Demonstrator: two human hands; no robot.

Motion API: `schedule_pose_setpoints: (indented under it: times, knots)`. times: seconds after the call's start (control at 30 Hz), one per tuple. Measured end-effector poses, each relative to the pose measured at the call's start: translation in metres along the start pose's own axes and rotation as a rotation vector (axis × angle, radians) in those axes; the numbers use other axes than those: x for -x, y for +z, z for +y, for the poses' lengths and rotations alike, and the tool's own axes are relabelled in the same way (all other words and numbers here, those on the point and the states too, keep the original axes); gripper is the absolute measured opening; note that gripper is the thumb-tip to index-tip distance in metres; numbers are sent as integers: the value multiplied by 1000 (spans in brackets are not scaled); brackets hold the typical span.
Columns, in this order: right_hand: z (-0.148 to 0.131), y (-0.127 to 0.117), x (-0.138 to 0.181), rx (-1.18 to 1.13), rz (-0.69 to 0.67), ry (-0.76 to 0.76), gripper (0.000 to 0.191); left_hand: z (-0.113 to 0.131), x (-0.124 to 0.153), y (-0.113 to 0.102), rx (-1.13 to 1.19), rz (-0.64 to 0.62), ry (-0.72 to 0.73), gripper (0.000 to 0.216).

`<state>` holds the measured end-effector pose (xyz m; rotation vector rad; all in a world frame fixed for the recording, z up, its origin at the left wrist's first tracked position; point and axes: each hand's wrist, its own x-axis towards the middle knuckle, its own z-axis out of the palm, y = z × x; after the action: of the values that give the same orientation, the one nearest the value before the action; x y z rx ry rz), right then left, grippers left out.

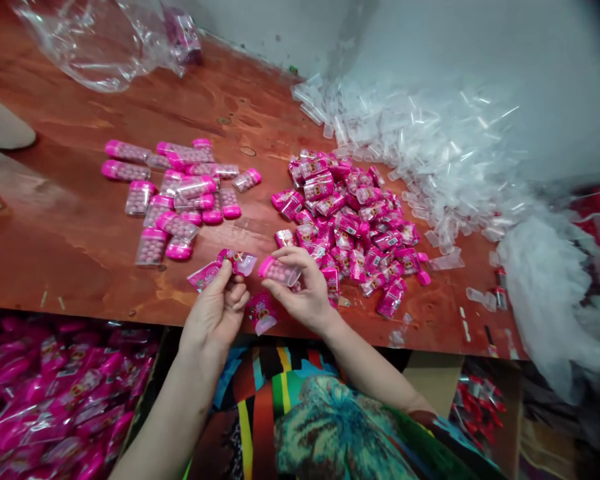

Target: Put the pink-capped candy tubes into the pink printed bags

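Observation:
My left hand (220,303) pinches a pink printed wrapper (242,261) between thumb and fingers. In my right hand (303,287) is a small clear candy jar (279,272) with a pink cap, full of pink balls, lying tilted with the cap toward the left hand. Another pink wrapper (262,312) lies near the table edge, between and below the hands. To the left, capped jars of pink balls (180,193) lie in a loose group. Just beyond my right hand is a heap of small pink-wrapped packs (353,223).
Many clear empty plastic tubes (420,133) are piled against the wall at the back right. A clear bag (100,53) lies at the back left, and a whitish bag (545,293) at the right. Below the table's left edge stands a box of pink packs (60,400).

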<state>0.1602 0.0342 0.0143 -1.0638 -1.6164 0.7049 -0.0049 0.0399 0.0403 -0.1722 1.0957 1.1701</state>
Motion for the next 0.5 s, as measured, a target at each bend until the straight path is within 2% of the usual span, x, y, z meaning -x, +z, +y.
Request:
schedule_pose_setpoints:
  times: [0.17, 0.37, 0.5]
  knots:
    - [12, 7, 22, 34, 61, -45, 33, -18, 2, 1, -10, -12, -29, 33]
    - [20, 12, 41, 234, 68, -49, 30, -29, 0, 4, -15, 1, -63, 31]
    - [19, 17, 54, 165, 41, -65, 36, -33, 2, 4, -16, -22, -64, 29]
